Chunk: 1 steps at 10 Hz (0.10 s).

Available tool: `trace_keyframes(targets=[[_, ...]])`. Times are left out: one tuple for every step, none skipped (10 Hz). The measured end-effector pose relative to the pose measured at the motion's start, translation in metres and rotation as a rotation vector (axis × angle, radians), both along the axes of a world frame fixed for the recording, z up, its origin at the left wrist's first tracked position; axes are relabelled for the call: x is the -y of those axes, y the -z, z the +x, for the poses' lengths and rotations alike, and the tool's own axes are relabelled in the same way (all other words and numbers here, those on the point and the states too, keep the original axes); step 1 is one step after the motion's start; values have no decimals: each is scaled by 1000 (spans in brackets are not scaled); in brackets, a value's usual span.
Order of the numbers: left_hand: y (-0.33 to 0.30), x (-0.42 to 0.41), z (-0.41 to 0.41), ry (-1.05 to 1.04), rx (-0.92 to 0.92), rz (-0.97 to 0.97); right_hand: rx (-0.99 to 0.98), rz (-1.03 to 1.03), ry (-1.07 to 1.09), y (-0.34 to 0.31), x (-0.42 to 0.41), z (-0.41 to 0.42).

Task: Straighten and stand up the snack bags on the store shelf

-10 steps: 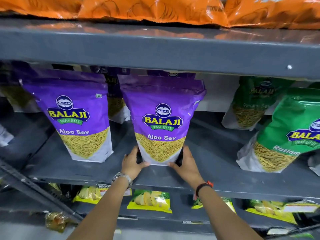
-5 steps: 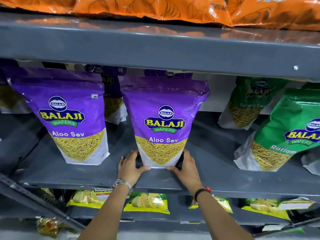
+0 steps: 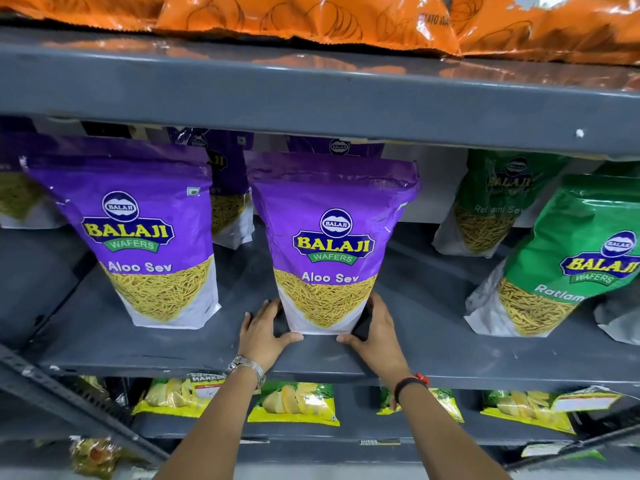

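Note:
A purple Aloo Sev bag (image 3: 330, 216) stands upright near the front of the grey middle shelf (image 3: 138, 348). My left hand (image 3: 263, 332) cups its lower left corner and my right hand (image 3: 375, 329) cups its lower right corner, thumbs on the shelf in front of the bag. A second purple Aloo Sev bag (image 3: 138, 230) stands to the left, leaning slightly. More purple bags (image 3: 228, 188) stand behind. At the right a green Ratlami Sev bag (image 3: 568, 258) leans left, with another green bag (image 3: 491, 202) behind it.
The upper shelf's front edge (image 3: 311, 95) hangs just above the bag tops and carries orange bags (image 3: 311, 19). Yellow-green chip packets (image 3: 294, 403) lie flat on the lower shelf. A slanted grey brace (image 3: 69, 400) crosses the lower left.
Both hands stay on the base of the centre purple bag; it has shifted a little and stands straighter. The view has drifted slightly.

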State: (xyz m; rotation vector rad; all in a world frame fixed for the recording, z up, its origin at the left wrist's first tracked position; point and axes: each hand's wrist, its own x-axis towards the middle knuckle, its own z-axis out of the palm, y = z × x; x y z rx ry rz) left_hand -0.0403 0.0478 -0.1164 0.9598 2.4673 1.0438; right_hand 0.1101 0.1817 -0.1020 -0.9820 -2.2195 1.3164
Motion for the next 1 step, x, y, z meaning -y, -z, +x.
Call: trace_keyframes(targets=[[-7,8,5,-75,-131,101,-136,32,126,-7,3,11]])
